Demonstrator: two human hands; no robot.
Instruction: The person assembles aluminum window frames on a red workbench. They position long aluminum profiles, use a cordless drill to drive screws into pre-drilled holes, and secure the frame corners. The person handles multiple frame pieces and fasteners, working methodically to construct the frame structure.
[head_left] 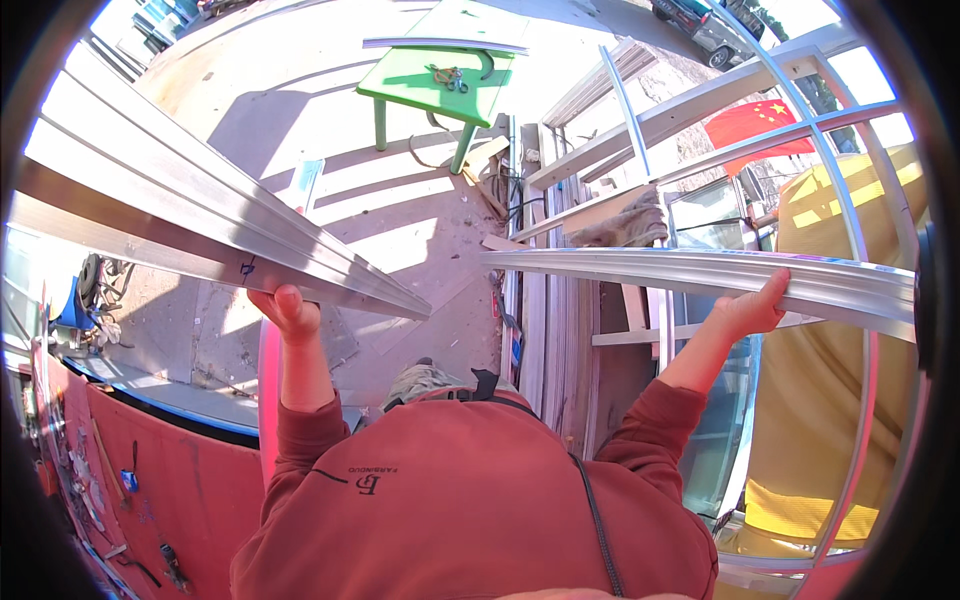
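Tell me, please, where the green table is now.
In the head view, the green table stands at the top, slightly left of centre, beyond the metal profile in the right hand, a pale strip lying across it.

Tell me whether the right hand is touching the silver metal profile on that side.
Touching. The head view shows the right hand closed on the lower edge of the silver metal profile, with no gap between them.
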